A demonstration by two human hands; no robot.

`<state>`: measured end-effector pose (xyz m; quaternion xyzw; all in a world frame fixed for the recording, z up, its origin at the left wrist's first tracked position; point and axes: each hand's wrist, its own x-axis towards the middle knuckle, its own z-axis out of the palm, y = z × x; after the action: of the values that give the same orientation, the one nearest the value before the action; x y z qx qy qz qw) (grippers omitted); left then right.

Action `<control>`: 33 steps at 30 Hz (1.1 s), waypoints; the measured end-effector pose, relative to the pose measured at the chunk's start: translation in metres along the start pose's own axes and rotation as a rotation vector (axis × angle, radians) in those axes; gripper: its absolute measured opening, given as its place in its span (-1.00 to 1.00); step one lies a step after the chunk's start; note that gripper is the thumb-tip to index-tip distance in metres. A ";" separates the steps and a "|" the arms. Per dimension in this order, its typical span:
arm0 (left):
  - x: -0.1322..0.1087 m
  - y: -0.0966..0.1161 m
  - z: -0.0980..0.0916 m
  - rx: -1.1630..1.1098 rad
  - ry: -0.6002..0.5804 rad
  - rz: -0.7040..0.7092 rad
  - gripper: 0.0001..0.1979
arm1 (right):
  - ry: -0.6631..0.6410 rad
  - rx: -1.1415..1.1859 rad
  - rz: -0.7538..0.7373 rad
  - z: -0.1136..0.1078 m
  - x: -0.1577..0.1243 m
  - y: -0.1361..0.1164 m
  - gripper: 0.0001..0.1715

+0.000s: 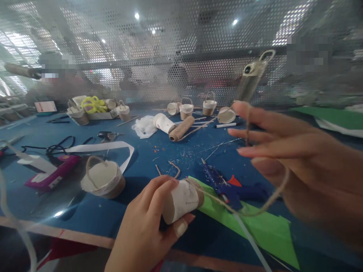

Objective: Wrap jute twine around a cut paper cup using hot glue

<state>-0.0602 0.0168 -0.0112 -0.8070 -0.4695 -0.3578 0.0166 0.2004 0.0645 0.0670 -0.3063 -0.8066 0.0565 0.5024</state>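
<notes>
My left hand (147, 217) is closed around a small paper cup (184, 202) lying on its side near the table's front edge. The cup has a white outer face and a brown band at its far end. A strand of jute twine (255, 214) runs from the cup, sags to the right and rises to my right hand (306, 151). There the twine passes between the raised, slightly blurred fingers. Just beyond the cup, a blue glue gun (244, 192) rests on bright green paper (275, 226). Left of my left hand stands a little cup basket (103, 179) with a twine handle.
A purple glue gun (53, 175) lies at the left near a curled white paper strip (127, 149). Farther back are a twine roll (183, 129), several small baskets (186, 109), yellow-handled scissors (93, 105) and a marker (226, 125). A perforated metal screen (159, 75) rises behind the table.
</notes>
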 end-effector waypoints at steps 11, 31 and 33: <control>0.000 0.001 -0.001 -0.012 -0.009 -0.033 -0.54 | 0.109 -0.096 0.019 -0.017 -0.013 0.009 -0.74; -0.002 0.001 0.000 -0.036 0.008 -0.019 -0.53 | -0.594 0.140 0.133 -0.012 -0.012 0.016 -0.57; -0.001 0.001 0.001 -0.035 0.011 -0.015 -0.53 | -0.676 0.153 0.219 -0.004 -0.012 0.015 -0.55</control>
<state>-0.0599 0.0157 -0.0124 -0.8016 -0.4691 -0.3706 0.0026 0.2138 0.0692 0.0541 -0.3165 -0.8829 0.2684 0.2200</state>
